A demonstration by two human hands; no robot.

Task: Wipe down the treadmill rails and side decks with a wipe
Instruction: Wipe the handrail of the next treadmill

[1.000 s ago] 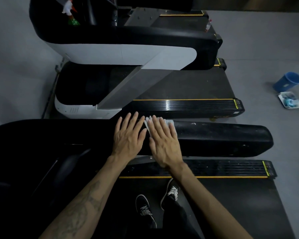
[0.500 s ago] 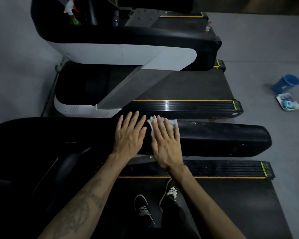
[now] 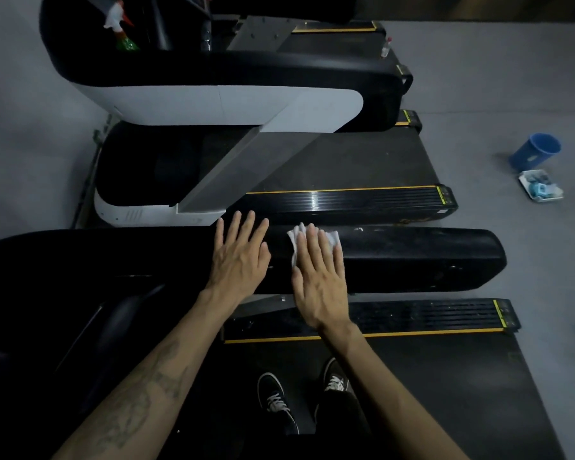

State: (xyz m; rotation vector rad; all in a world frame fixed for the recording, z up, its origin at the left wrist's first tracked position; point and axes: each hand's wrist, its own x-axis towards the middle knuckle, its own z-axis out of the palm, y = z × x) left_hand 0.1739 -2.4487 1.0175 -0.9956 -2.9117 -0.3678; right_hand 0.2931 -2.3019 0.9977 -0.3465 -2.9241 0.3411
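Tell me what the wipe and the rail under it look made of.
Wipe: thin white paper or nonwoven cloth, judging by its soft crumpled folds under the right hand. Rail: probably moulded black plastic or rubbery padding, with rounded edges, a dull sheen and pale scuffs.

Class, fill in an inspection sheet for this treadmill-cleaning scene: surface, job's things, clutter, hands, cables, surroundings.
Surface: black treadmill rail, pale specks on its top; ribbed side deck below, yellow-edged.
Job's things: white wipe, crumpled, pressed on the rail.
Clutter: spray bottle on the far treadmill's console; small bottle on its deck.
Hands: left hand flat on the rail, holding nothing; right hand flat on the wipe.
Cables: nothing seen.
Surroundings: grey floor; blue bucket tipped beside a white tray; second treadmill alongside.
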